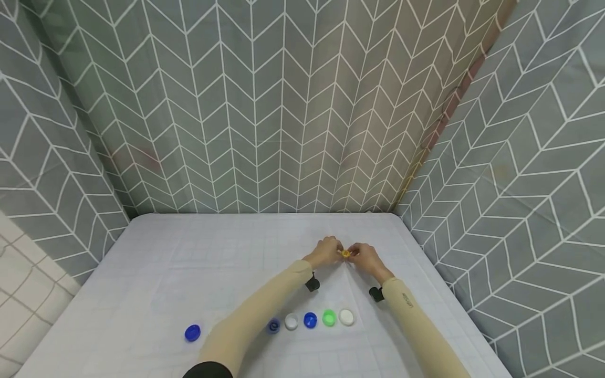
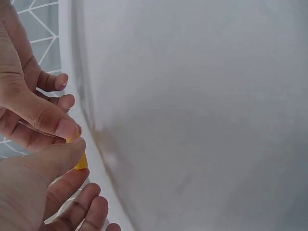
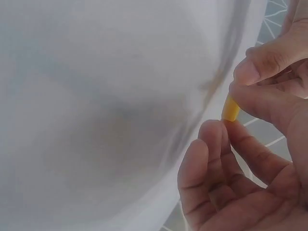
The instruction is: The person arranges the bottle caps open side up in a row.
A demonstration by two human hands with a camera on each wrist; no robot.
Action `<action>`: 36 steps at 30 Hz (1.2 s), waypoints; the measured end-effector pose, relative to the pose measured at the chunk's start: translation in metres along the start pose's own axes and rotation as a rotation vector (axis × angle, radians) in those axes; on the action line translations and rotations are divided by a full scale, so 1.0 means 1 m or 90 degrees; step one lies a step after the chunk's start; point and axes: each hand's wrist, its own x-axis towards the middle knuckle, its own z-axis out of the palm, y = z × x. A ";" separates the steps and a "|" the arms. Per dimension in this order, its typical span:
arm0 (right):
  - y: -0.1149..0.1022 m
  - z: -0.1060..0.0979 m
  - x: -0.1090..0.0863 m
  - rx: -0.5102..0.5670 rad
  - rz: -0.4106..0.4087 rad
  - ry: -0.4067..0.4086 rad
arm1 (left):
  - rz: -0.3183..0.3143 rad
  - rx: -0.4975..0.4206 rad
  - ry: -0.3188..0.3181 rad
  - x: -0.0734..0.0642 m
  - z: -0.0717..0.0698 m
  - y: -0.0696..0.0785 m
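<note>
A small yellow bottle cap [image 1: 346, 254] is held between both hands, over the far right part of the white-covered table. My left hand [image 1: 326, 252] pinches its left side with thumb and fingertips. From the other side, my right hand [image 1: 366, 258] pinches the same cap. Close up in the left wrist view, the yellow cap [image 2: 82, 161] shows below the two thumb tips, which almost meet. In the right wrist view the cap [image 3: 230, 109] stands between thumb and index finger, its upper part hidden by the thumbs.
Nearer on the table [image 1: 156, 273], a row holds a dark blue cap [image 1: 273, 326], a white cap [image 1: 291, 321], a blue cap [image 1: 310, 320], a green cap [image 1: 329, 317] and another white cap [image 1: 346, 316]. Another blue cap [image 1: 192, 333] lies apart to the left. Patterned curtains enclose the table.
</note>
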 end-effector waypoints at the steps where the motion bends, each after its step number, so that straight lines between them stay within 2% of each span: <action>1: -0.002 -0.001 -0.001 0.000 -0.003 0.002 | 0.004 -0.004 0.002 0.000 -0.001 -0.001; 6: -0.009 -0.007 -0.005 0.004 -0.020 0.000 | 0.021 -0.014 -0.004 -0.001 -0.005 -0.004; 13: -0.020 -0.013 -0.012 0.017 -0.030 0.003 | 0.036 -0.113 -0.022 -0.008 -0.018 -0.002; 19: -0.026 -0.017 -0.018 0.014 -0.052 0.018 | 0.055 -0.154 -0.023 -0.017 -0.024 -0.002; 31: -0.045 -0.025 -0.039 0.040 -0.104 0.045 | 0.093 -0.219 0.013 -0.038 -0.038 -0.001; 36: -0.055 -0.030 -0.047 0.052 -0.107 0.050 | 0.113 -0.237 0.021 -0.046 -0.047 0.000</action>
